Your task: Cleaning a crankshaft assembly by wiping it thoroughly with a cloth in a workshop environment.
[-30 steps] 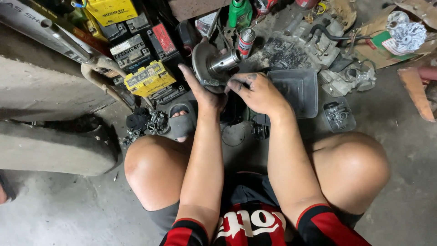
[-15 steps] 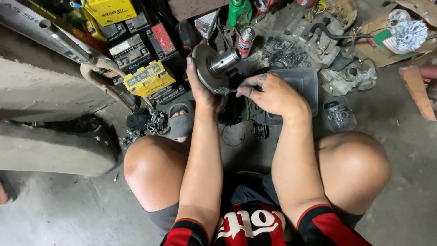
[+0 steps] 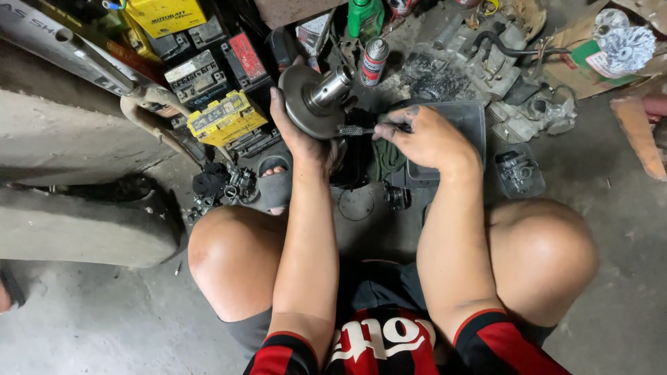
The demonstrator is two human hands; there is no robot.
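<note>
Left hand (image 3: 302, 135) clasped round the rim of a round grey metal pulley disc with a shiny central hub (image 3: 313, 101), held up tilted. Right hand (image 3: 424, 139) pinched shut on a small dark brush-like tool (image 3: 358, 130), tip touching the disc's lower edge. Right of the disc, a grey plastic tray (image 3: 469, 121); left of it, a yellow-topped battery (image 3: 222, 118); just above, a red-and-white spray can (image 3: 374, 61).

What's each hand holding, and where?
Left hand grips the metal disc by its lower rim; right hand pinches the knurled tool at its rear end.
</note>
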